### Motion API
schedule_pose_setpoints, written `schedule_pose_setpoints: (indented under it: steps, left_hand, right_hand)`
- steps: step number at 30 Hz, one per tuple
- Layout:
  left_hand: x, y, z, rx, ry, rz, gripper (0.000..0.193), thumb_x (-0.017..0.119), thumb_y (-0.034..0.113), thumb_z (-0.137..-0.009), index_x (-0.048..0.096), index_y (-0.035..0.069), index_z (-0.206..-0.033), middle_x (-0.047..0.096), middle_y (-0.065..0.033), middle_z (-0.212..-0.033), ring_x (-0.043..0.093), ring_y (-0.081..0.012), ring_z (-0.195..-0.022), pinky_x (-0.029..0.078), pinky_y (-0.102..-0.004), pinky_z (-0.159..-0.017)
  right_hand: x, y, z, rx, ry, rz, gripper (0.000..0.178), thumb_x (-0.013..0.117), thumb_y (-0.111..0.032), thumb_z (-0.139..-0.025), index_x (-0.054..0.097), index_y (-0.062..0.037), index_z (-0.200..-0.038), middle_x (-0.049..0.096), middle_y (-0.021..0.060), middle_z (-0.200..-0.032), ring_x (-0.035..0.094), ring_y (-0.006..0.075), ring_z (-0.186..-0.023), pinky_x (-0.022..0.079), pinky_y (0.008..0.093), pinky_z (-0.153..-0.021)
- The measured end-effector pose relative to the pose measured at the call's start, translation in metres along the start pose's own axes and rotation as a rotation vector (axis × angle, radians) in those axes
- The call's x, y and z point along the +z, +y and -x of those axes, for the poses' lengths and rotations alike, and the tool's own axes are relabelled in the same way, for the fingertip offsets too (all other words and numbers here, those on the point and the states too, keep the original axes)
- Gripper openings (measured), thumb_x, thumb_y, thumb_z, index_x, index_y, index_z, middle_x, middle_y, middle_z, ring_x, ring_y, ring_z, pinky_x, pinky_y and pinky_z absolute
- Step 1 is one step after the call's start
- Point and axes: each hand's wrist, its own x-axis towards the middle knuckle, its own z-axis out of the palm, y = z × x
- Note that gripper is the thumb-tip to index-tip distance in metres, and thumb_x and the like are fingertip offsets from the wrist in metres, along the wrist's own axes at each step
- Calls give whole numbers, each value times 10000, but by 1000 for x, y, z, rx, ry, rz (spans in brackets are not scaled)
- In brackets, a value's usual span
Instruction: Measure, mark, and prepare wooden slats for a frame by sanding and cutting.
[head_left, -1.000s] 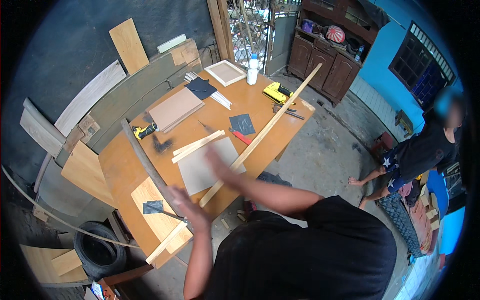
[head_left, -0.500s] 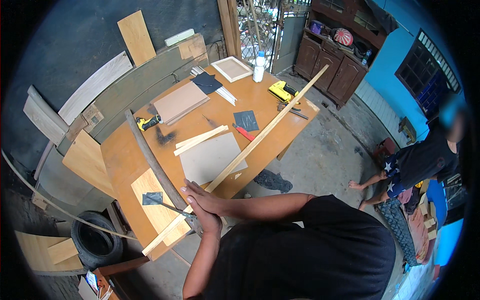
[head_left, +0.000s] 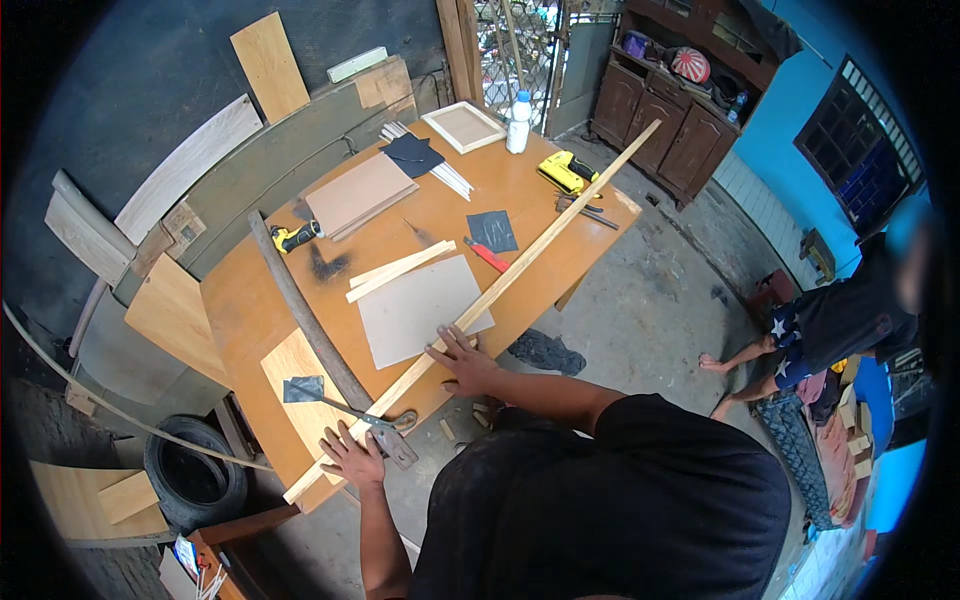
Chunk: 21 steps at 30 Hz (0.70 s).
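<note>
A long pale wooden strip (head_left: 545, 238) runs diagonally across the wooden table (head_left: 240, 320), its far end jutting past the edge. My left hand (head_left: 352, 458) rests with fingers spread on the strip's near end. Farther up, my right hand (head_left: 468, 362) lies across it, fingers also apart. Between my hands, scissors (head_left: 403, 420) and a darker wooden bar (head_left: 310, 325) cross the strip; which lies on top is hard to tell. A small dark square of sandpaper (head_left: 303, 390) sits by the scissors' blades, over a light wood board (head_left: 300, 365).
Toward the back are a yellow staple gun (head_left: 567, 173), a yellow-black power tool (head_left: 297, 238), a white bottle (head_left: 518, 125), brown panels (head_left: 362, 195) and a wooden frame (head_left: 465, 128). A red cutter (head_left: 487, 256) lies mid-table. Tyres (head_left: 195, 475) stand at left; another person (head_left: 840, 325) sits right.
My hands were pressed together above the strip. They have parted and come down onto it, the left toward its near end, the right farther up.
</note>
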Motion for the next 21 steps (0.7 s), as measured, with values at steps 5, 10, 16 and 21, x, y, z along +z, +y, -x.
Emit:
schedule_pose_setpoints:
  steps: [5,10,16,21]
  left_hand:
    - [6,2,4,13,119,-61,682,459,514,-937,316,192,-1521,217,-138,-1598,115,-389,-1486,10,-715,-1106]
    - [10,2,4,8,139,-92,676,461,503,-934,325,179,-1512,218,-133,-1596,114,-386,-1486,13,-716,-1106]
    - [7,3,6,6,132,-70,687,476,483,-920,322,164,-1509,211,-142,-1597,109,-392,-1486,9,-717,-1106]
    - [7,3,6,14,131,-52,717,509,467,-892,318,154,-1508,219,-157,-1590,114,-402,-1481,13,-720,-1104]
  right_hand:
    - [-2,-2,1,-3,1,-15,923,692,-459,-814,187,-257,-1560,-37,164,-1631,-55,387,-1500,126,778,-1059]
    - [-1,-3,1,-6,-8,6,936,695,-468,-812,177,-255,-1562,-34,164,-1631,-60,390,-1499,150,776,-1054]
    - [-2,-4,2,-5,-8,21,934,689,-474,-816,178,-242,-1563,-32,173,-1630,-52,394,-1499,162,776,-1047]
    - [-2,-5,4,-9,2,29,931,690,-471,-812,188,-240,-1561,-11,180,-1628,-35,396,-1499,164,777,-1044]
